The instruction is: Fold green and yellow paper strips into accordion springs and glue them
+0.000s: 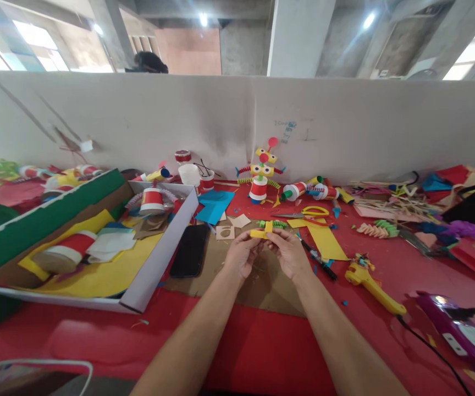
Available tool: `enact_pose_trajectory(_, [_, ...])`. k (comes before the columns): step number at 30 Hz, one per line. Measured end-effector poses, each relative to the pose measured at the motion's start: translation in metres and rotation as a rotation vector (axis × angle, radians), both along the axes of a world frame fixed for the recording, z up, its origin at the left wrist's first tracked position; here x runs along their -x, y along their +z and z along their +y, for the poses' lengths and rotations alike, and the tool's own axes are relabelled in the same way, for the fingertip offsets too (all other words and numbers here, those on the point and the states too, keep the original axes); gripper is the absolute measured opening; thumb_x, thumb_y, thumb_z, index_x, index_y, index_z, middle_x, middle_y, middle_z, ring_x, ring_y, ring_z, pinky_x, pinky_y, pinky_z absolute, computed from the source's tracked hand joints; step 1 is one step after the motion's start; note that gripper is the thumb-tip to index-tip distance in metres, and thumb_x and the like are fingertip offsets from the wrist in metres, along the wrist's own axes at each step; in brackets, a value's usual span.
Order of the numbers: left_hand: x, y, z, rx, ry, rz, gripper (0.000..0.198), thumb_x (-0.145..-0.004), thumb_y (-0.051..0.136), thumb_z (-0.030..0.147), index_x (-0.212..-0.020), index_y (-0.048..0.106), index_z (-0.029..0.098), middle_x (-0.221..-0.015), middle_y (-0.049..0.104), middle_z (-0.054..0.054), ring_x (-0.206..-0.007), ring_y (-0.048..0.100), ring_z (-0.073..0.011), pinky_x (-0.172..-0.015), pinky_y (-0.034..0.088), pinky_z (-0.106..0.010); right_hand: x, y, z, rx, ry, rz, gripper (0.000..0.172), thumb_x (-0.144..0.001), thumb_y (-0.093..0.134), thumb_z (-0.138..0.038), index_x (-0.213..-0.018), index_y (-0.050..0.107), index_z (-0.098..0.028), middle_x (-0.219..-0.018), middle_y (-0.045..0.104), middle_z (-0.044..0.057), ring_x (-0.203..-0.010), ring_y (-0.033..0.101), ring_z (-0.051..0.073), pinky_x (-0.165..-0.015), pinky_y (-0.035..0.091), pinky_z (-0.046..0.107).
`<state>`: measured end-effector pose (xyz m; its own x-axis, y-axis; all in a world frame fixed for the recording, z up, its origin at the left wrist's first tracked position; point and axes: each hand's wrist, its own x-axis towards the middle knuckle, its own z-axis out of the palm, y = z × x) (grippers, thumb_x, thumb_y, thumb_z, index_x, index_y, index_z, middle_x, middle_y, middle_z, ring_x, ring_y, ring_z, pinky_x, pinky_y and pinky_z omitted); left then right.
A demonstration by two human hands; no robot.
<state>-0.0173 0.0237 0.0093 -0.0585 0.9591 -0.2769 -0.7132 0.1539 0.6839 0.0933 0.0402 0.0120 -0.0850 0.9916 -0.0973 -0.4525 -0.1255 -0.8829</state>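
Both hands meet over a brown cardboard mat [258, 291] in the middle of the table. Between the fingertips of my left hand [241, 253] and my right hand [287, 250] is a yellow paper strip [259, 234], with a short part standing up at its right end. Each hand pinches it from its own side. Just behind the strip lies a green pleated paper piece [277, 224]. Yellow-handled scissors [315, 212] and a yellow paper sheet [328, 242] rest to the right, near a black pen [324, 265]. Farther back stands a red and white cup figure [258, 188] with paper eyes.
On the left, an open box [155, 264] holds paper and cups, with a black phone [189, 250] beside it. At right lie a yellow glue gun [375, 289] with a cord and a purple device [460, 330]. A white partition [204, 115] stands behind the table.
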Motion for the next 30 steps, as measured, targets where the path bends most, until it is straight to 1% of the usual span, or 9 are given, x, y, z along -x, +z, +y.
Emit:
enact_pose_trajectory(3, [0.0,-0.001,0.001,0.026,0.012,0.02,0.017,-0.059,0.065,0.001,-0.072,0.066,0.012,-0.068,0.066,-0.003,-0.059,0.059,-0.0081,-0.058,0.046,-0.018,0.002,-0.001,-0.001,-0.004,0.004,-0.012,0.019,-0.052,0.075,-0.024,-0.069,0.07,-0.018,-0.059,0.062,-0.003,-0.05,0.048,0.006,-0.049,0.036,0.02])
enact_pose_trajectory(7, [0.0,0.003,-0.001,0.048,-0.013,0.063,0.017,-0.058,0.07,0.004,-0.072,0.066,0.012,-0.064,0.065,-0.003,-0.055,0.058,-0.0072,-0.054,0.044,-0.017,0.003,-0.005,-0.003,-0.036,-0.016,-0.055,0.021,-0.054,0.075,-0.027,-0.072,0.07,-0.018,-0.062,0.064,-0.002,-0.052,0.049,0.007,-0.051,0.037,0.021])
enact_pose_trajectory(10, [0.001,0.006,-0.002,0.028,-0.008,0.126,0.021,-0.054,0.075,0.01,-0.073,0.067,0.012,-0.063,0.064,-0.002,-0.053,0.055,-0.0061,-0.054,0.043,-0.018,0.002,-0.007,-0.003,-0.059,-0.033,-0.086,0.024,-0.054,0.075,-0.028,-0.075,0.07,-0.018,-0.065,0.065,-0.001,-0.053,0.05,0.008,-0.053,0.037,0.023])
enact_pose_trajectory(14, [0.002,0.006,-0.002,-0.024,0.007,0.221,0.03,-0.049,0.079,0.018,-0.076,0.067,0.011,-0.064,0.065,-0.003,-0.054,0.055,-0.0072,-0.056,0.043,-0.02,0.002,-0.01,-0.004,-0.096,-0.044,-0.128,0.026,-0.057,0.073,-0.03,-0.08,0.071,-0.019,-0.069,0.066,0.0,-0.056,0.05,0.01,-0.056,0.038,0.024])
enact_pose_trajectory(19, [0.006,0.005,0.001,-0.05,0.013,0.284,0.035,-0.047,0.08,0.023,-0.078,0.068,0.012,-0.068,0.066,-0.004,-0.054,0.054,-0.0068,-0.055,0.042,-0.021,-0.001,-0.013,-0.003,-0.284,-0.044,-0.32,0.023,-0.066,0.066,-0.032,-0.086,0.071,-0.021,-0.084,0.064,0.002,-0.069,0.053,0.015,-0.062,0.041,0.027])
enact_pose_trajectory(23, [0.008,0.005,0.002,-0.057,0.03,0.308,0.035,-0.049,0.079,0.024,-0.08,0.069,0.013,-0.071,0.067,-0.005,-0.055,0.054,-0.0066,-0.056,0.042,-0.021,-0.002,-0.011,-0.003,-0.343,-0.006,-0.4,0.023,-0.07,0.062,-0.032,-0.09,0.07,-0.023,-0.095,0.063,0.003,-0.082,0.056,0.018,-0.071,0.044,0.03])
enact_pose_trajectory(26, [0.006,0.004,0.002,-0.071,0.076,0.286,0.032,-0.05,0.079,0.022,-0.079,0.069,0.013,-0.074,0.067,-0.005,-0.06,0.056,-0.0083,-0.061,0.043,-0.022,-0.001,-0.007,-0.006,-0.339,0.03,-0.351,0.028,-0.068,0.064,-0.03,-0.096,0.068,-0.024,-0.101,0.063,0.002,-0.091,0.056,0.019,-0.08,0.043,0.031])
enact_pose_trajectory(28, [0.004,0.004,0.002,-0.078,0.101,0.254,0.031,-0.05,0.078,0.022,-0.078,0.069,0.014,-0.075,0.067,-0.005,-0.062,0.057,-0.0086,-0.063,0.043,-0.022,0.002,-0.005,-0.008,-0.287,0.006,-0.31,0.033,-0.067,0.066,-0.03,-0.1,0.066,-0.024,-0.099,0.065,0.002,-0.087,0.058,0.018,-0.08,0.044,0.032])
enact_pose_trajectory(30, [0.002,0.003,0.001,-0.078,0.102,0.224,0.03,-0.051,0.077,0.021,-0.079,0.07,0.014,-0.076,0.068,-0.005,-0.061,0.057,-0.0081,-0.063,0.043,-0.022,0.004,-0.005,-0.009,-0.244,-0.042,-0.281,0.032,-0.068,0.066,-0.032,-0.099,0.066,-0.023,-0.09,0.067,0.002,-0.078,0.059,0.017,-0.075,0.046,0.032])
